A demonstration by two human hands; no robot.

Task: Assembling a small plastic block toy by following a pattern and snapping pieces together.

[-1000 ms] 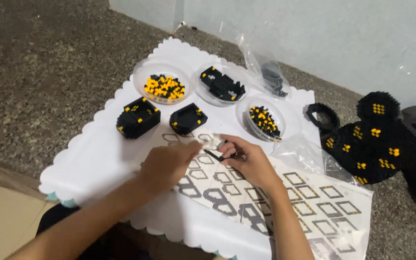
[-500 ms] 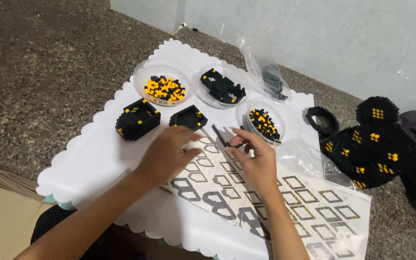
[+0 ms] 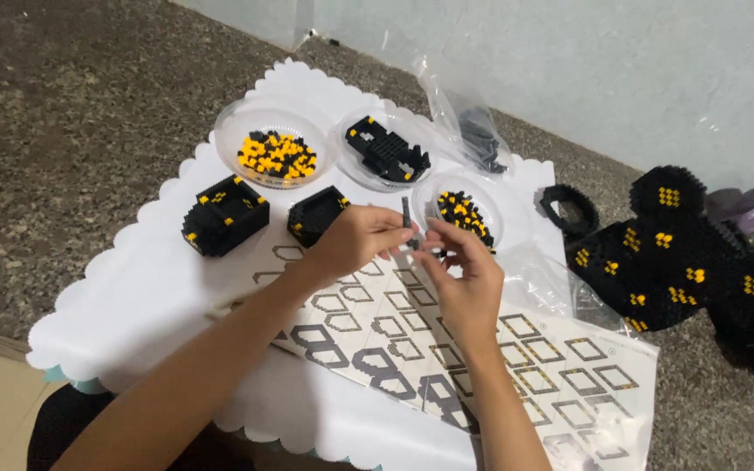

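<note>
Black thin strip piece stands nearly upright, long axis vertical, pinched near its lower end by left hand fingertips; right hand fingers, narrowly curled, touch its base. Held above the instruction sheet. Half a second earlier it lay slanted; both hands have since risen toward the clear dish of bricks.

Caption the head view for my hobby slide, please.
Left hand and right hand pinch a thin dark brick strip above the instruction sheet.
</note>
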